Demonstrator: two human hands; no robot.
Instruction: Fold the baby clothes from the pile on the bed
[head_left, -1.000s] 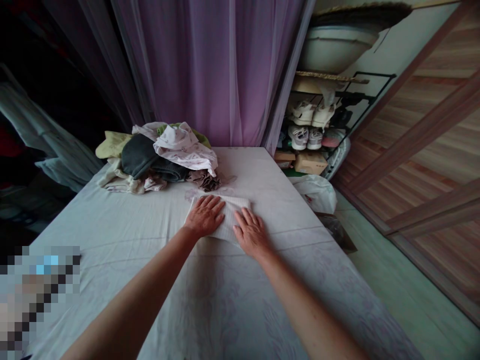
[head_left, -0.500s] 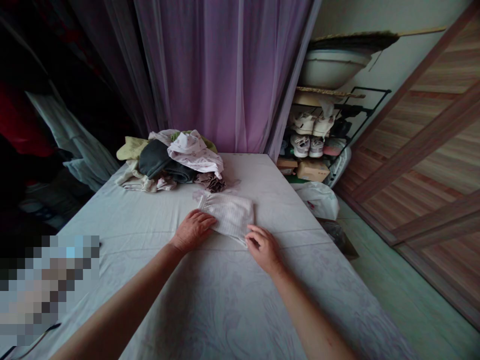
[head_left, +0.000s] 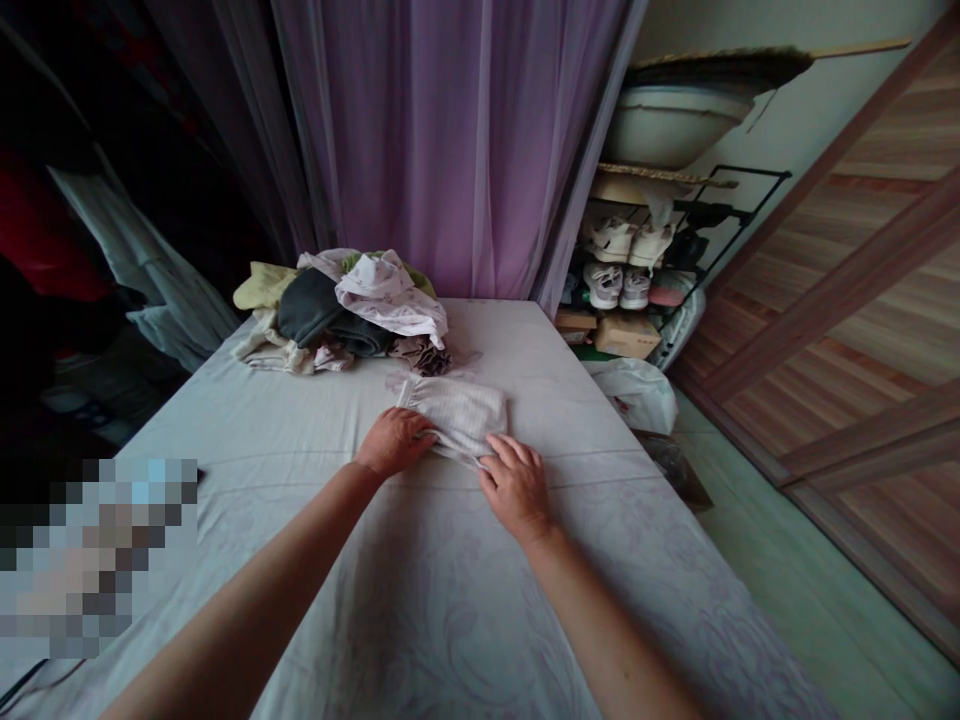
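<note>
Both forearms stretch forward over a pale, patterned cover (head_left: pixel 450 600), palms down. The left hand (head_left: pixel 394 440), fingers together and bent, rests on the near left edge of a folded white ribbed garment (head_left: pixel 469 408); whether it grips the fabric cannot be told. The right hand (head_left: pixel 517 487), loosely open with fingers slightly bent, sets its fingertips at the near right corner. The garment lies flat on the cover, just in front of a heap of clothes (head_left: pixel 307 305). Behind hangs a purple curtain (head_left: pixel 420 150). To the right, a rack holds shoes (head_left: pixel 613 286) below a white basin (head_left: pixel 679 125), beside wood-paneled doors (head_left: pixel 847 330) and a pale green floor (head_left: pixel 757 510).
</note>
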